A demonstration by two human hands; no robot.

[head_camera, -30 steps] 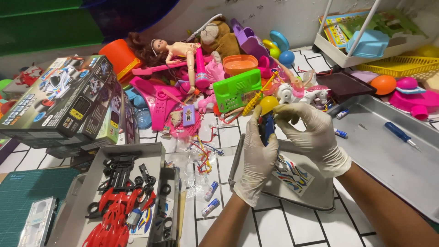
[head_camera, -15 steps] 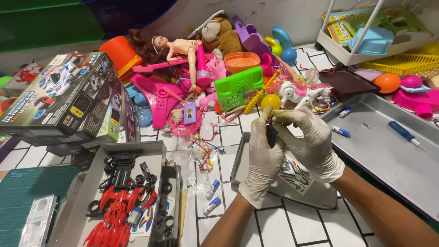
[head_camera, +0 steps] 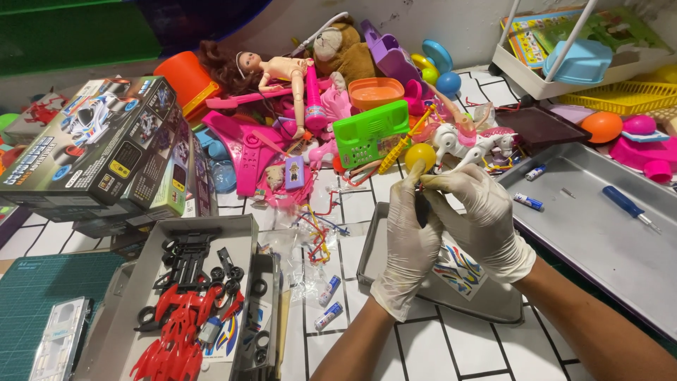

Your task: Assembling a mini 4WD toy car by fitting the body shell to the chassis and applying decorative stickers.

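Note:
Both my hands wear white gloves and meet over a small metal tray (head_camera: 374, 264). My left hand (head_camera: 407, 243) and my right hand (head_camera: 481, 217) pinch a small dark part (head_camera: 422, 209) between their fingertips; most of it is hidden by the fingers. A colourful sticker sheet (head_camera: 458, 271) lies in the tray under my right wrist. A yellow ball (head_camera: 420, 154) sits just beyond my fingertips.
An open box with red and black toy car parts (head_camera: 187, 303) lies at the left, beside stacked toy car boxes (head_camera: 92, 152). Small batteries (head_camera: 328, 303) lie near the tray. A big metal tray (head_camera: 599, 233) holds a blue screwdriver (head_camera: 630, 207). A toy pile fills the back.
My hands have closed in tighter around the small part, so less of it shows. They stay over the small tray.

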